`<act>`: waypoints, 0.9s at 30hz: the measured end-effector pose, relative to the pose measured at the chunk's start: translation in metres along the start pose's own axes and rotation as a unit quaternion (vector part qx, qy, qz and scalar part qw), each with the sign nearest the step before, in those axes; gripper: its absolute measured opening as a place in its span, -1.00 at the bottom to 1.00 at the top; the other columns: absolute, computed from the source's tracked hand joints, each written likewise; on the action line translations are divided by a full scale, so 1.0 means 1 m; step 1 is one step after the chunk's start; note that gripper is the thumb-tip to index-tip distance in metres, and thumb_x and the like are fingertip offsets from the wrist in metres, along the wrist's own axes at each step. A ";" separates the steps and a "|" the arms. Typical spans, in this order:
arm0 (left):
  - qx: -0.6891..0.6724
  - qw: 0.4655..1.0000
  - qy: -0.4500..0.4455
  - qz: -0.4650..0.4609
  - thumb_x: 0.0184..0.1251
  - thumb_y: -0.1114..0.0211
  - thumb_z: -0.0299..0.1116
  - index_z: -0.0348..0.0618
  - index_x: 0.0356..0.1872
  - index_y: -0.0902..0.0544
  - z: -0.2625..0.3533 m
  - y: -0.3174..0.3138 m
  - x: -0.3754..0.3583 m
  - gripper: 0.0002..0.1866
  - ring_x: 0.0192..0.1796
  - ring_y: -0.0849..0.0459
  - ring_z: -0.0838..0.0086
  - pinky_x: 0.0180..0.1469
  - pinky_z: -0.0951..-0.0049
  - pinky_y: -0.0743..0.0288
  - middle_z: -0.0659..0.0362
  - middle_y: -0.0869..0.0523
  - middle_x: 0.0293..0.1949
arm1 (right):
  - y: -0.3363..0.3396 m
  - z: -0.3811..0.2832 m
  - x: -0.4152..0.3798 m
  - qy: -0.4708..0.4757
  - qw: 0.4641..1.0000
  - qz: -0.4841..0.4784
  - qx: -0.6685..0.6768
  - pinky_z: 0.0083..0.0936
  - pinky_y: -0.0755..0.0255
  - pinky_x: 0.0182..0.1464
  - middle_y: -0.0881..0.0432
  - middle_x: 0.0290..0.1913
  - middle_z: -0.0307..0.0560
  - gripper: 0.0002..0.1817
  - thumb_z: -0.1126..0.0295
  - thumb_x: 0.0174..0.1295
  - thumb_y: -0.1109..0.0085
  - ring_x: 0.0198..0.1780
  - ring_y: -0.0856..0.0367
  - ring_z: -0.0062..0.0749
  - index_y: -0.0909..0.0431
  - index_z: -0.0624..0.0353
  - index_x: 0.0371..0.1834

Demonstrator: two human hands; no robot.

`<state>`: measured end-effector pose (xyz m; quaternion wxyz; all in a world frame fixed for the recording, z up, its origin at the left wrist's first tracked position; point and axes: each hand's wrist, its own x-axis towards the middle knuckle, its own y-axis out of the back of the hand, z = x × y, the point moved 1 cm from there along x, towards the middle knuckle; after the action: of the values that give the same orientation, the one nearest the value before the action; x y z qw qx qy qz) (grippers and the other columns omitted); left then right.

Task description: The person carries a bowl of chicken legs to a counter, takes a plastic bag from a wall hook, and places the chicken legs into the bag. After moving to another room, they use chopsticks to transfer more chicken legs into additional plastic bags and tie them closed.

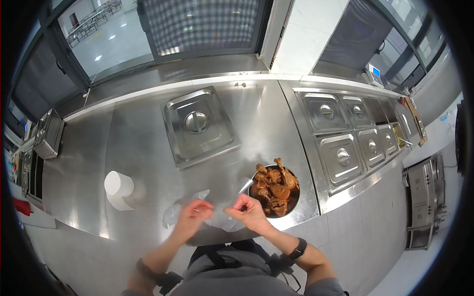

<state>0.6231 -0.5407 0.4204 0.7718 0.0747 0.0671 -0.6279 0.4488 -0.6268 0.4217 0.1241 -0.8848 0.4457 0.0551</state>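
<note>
Near the front edge of the steel counter (143, 148), my left hand (196, 213) is curled and slightly blurred; its fingertips look pinched, but what they hold is too small to tell. To its right, my right hand (245, 212) pinches a thin clear plastic piece (228, 223) that hangs between the hands. More crumpled clear plastic (172, 215) lies on the counter beside my left hand. A round metal bowl (295, 201) of browned meat pieces (280, 191) stands just beyond and right of my right hand.
A rectangular steel lid (185, 140) lies at the counter's middle. A white paper roll (119, 184) stands on the left. Lidded steel food pans (340, 158) are set into the right counter. A scale with a blue display (375, 74) sits at the back right.
</note>
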 end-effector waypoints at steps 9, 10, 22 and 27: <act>-0.489 0.854 0.160 0.081 0.23 -0.07 -0.43 -0.12 -0.43 -0.49 0.009 -0.008 0.014 -0.93 -0.56 -0.50 0.55 -0.44 0.52 -0.41 0.24 -0.53 -0.58 | 0.010 0.006 -0.021 -0.040 0.984 -0.029 0.169 -0.71 -0.37 -0.29 -0.44 -0.54 -0.39 -0.84 0.46 0.15 -0.12 -0.44 -0.42 -0.72 -0.35 0.11 -0.52; -0.552 0.813 0.162 0.087 0.24 -0.07 -0.42 -0.10 -0.46 -0.48 -0.003 0.004 0.014 -0.90 -0.60 -0.46 0.58 -0.50 0.54 -0.38 0.27 -0.49 -0.64 | 0.014 0.008 -0.024 -0.082 0.946 -0.046 0.310 -0.53 -0.46 -0.08 -0.51 -0.46 -0.34 -0.89 0.46 0.21 -0.03 -0.33 -0.55 -0.59 -0.36 0.08 -0.47; -0.286 0.864 0.209 -0.359 0.26 -0.06 -0.13 -0.24 -0.22 -0.54 -0.023 -0.016 -0.037 -0.66 -0.77 -0.36 0.62 -0.79 0.64 -0.19 0.26 -0.47 -0.66 | 0.051 -0.008 -0.026 -0.091 0.916 0.020 0.390 -0.73 -0.43 -0.38 -0.54 -0.11 -0.19 -0.87 0.26 0.24 0.00 -0.36 -0.49 -0.68 -0.34 0.02 -0.28; -0.544 0.685 -0.048 -0.482 0.11 0.02 0.30 -0.09 0.24 -0.18 -0.025 -0.028 -0.005 -0.19 -0.69 -0.40 0.56 -0.71 0.67 -0.24 0.17 -0.53 -0.55 | 0.040 0.030 -0.042 -0.144 0.933 -0.070 0.323 -0.77 -0.38 -0.36 -0.47 -0.32 -0.34 -0.94 0.34 0.28 0.06 -0.33 -0.45 -0.70 -0.36 0.04 -0.27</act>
<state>0.5945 -0.5367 0.3958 0.2701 -0.4308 0.3865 -0.7694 0.3921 -0.6087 0.3945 0.4697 -0.8084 0.3538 0.0264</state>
